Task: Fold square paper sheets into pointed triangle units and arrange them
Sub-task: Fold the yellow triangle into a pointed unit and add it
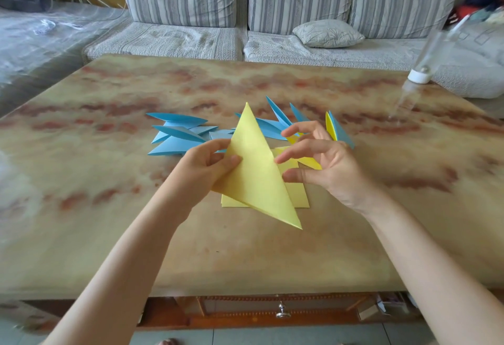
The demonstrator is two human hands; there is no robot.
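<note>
A: Hovering just above a marbled table [109, 208] and a stack of yellow sheets [301, 197]: one large folded yellow triangle [256, 170]. Tricky to handle?

B: Probably light, thin, floppy, easily creased. Best pinched along a folded edge, as now by the left hand [201, 170], thumb on top. Nothing gripped by the right hand [327, 170], fingers loosely spread beside the right edge.

A: Looks?

B: Plain yellow, long, sharp tip up. Behind, smaller blue pointed units [177, 144].

We logged 2 arms entering from the bottom edge: left forearm [131, 249] and right forearm [425, 249], both bare along their whole visible length. Left hand [207, 164] and right hand [327, 170] were bare too. Wrists looked slim. Nails were too small to judge.
</note>
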